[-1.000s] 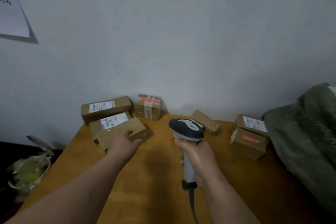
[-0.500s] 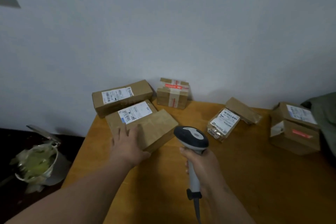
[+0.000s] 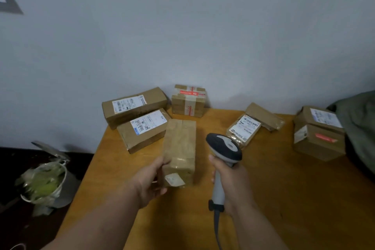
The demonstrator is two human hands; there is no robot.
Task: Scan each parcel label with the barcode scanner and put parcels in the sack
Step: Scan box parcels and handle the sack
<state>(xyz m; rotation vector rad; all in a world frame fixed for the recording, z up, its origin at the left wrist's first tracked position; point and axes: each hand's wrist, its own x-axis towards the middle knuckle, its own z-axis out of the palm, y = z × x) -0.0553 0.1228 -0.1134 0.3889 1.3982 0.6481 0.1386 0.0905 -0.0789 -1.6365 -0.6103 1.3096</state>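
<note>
My left hand [image 3: 149, 181] grips a long brown parcel [image 3: 180, 148] by its near end and holds it lifted over the wooden table [image 3: 284, 199]; its plain taped side faces up, with a small sticker on the near face. My right hand [image 3: 231, 180] holds the grey and black barcode scanner [image 3: 224, 148] by its handle, just right of the parcel, its cable trailing toward me. The dark green sack [image 3: 359, 126] lies at the table's right edge.
Two labelled long boxes [image 3: 140, 126] lie at the back left, a taped cube box [image 3: 189, 100] against the wall, a flat labelled packet [image 3: 244, 128] and a plain one [image 3: 263, 115] mid-right, stacked boxes [image 3: 318, 134] by the sack. A lined bin [image 3: 45, 182] stands on the floor left.
My left hand went from resting on the brown parcel to gripping it, lifting it and turning it lengthwise toward me. The scanner stayed about where it was.
</note>
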